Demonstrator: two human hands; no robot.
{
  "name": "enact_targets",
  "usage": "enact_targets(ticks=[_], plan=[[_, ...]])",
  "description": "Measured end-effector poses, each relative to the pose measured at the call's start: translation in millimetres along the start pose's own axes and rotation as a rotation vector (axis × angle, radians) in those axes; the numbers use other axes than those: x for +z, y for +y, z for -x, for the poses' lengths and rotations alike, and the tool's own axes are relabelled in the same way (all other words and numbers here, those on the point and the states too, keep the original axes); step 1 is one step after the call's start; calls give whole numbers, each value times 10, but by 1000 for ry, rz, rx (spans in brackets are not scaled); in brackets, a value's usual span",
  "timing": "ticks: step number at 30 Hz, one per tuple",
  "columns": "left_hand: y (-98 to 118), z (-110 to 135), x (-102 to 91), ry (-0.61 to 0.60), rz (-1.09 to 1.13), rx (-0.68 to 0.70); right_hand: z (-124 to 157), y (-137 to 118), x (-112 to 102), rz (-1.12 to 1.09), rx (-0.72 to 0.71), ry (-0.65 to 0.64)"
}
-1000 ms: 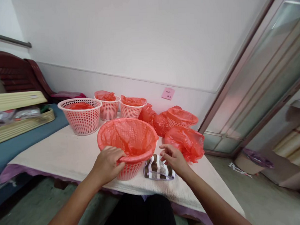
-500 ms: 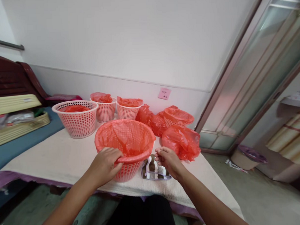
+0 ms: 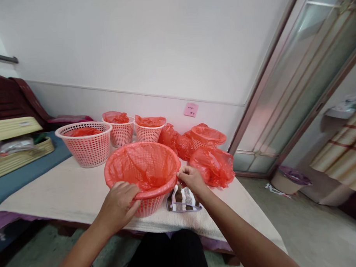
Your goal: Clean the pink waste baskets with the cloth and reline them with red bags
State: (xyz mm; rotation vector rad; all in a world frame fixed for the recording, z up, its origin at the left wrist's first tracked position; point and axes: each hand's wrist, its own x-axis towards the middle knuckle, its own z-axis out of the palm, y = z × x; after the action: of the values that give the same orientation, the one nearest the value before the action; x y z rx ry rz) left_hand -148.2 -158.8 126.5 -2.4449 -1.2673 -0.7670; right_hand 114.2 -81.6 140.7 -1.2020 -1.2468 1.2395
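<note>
In front of me stands a perforated plastic basket [image 3: 151, 206], lined with a red plastic bag [image 3: 142, 164] folded over its rim. My left hand [image 3: 120, 203] grips the near-left rim, fingers over the bag's edge and thumb below. At the right side of the rim, my right hand [image 3: 193, 180] has its thumb and fingers pinched together on the bag's edge. Below that hand a folded striped cloth [image 3: 184, 203] lies beside the basket. A loose red bag bundle [image 3: 212, 167] sits behind my right hand.
Left and behind are pink baskets with red bags: a large one [image 3: 88, 150] and two smaller ones [image 3: 122, 135]. A bag-covered basket [image 3: 208, 134] stands near the wall, under a pink note [image 3: 190, 109]. A white cloth covers the table [image 3: 66, 196]. A bin [image 3: 287, 180] stands on the floor.
My right hand has moved left from above the striped cloth to the basket's rim and closed on the bag edge. My left hand stays on the rim. The view has shifted slightly.
</note>
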Motion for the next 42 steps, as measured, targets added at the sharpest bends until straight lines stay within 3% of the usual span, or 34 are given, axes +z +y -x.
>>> enact_targets(ticks=[6, 12, 20, 27, 32, 42], plan=[[-34, 44, 20, 51, 0, -1, 103, 254, -37, -215, 166, -52], [-37, 52, 21, 29, 36, -15, 71, 301, -96, -324, 306, -160], [-103, 90, 8, 42, 58, -1, 28, 315, -190, -413, 215, 9], [-152, 237, 14, 115, 68, -5, -35, 166, -99, -552, 194, -175], [-254, 433, -5, 187, 122, -55, -8, 229, -36, -602, 172, -291], [-240, 554, -77, 225, 237, -133, -61, 271, 75, -660, 209, -263]])
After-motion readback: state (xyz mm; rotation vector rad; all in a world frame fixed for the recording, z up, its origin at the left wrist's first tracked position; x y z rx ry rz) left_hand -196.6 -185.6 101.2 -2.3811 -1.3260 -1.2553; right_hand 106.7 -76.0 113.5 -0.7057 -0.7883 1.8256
